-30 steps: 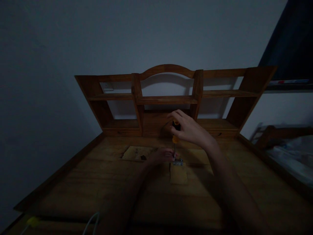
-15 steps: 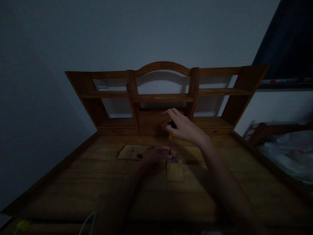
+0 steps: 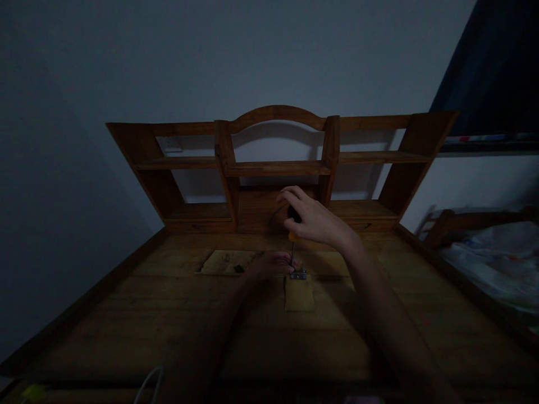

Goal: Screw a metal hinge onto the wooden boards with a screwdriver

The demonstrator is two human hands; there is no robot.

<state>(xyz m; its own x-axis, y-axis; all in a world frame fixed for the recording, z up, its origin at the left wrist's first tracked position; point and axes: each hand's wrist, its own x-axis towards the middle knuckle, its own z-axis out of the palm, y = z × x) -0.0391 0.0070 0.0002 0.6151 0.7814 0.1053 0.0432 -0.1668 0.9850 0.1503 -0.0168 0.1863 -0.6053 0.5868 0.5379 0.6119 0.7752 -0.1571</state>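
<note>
My right hand (image 3: 309, 216) is closed round the black and yellow handle of a screwdriver (image 3: 293, 238), which stands upright with its shaft pointing down. Its tip meets a small metal hinge (image 3: 298, 275) at the back edge of a small square piece of wood (image 3: 299, 294). Close to the shaft's lower end, my left hand (image 3: 275, 264) has its fingers pressed together beside the hinge. What those fingers grip, if anything, is hidden in the dim light.
A wooden desk (image 3: 168, 314) with raised side edges lies under my hands. On it, a pale board with dark marks (image 3: 219, 262) sits left of my left hand. A wooden shelf unit (image 3: 278, 168) stands along the back. A white cable (image 3: 148, 381) loops at the front edge.
The view has shifted slightly, so the whole scene sits further left. My right hand stays round the screwdriver and my left hand stays by the hinge.
</note>
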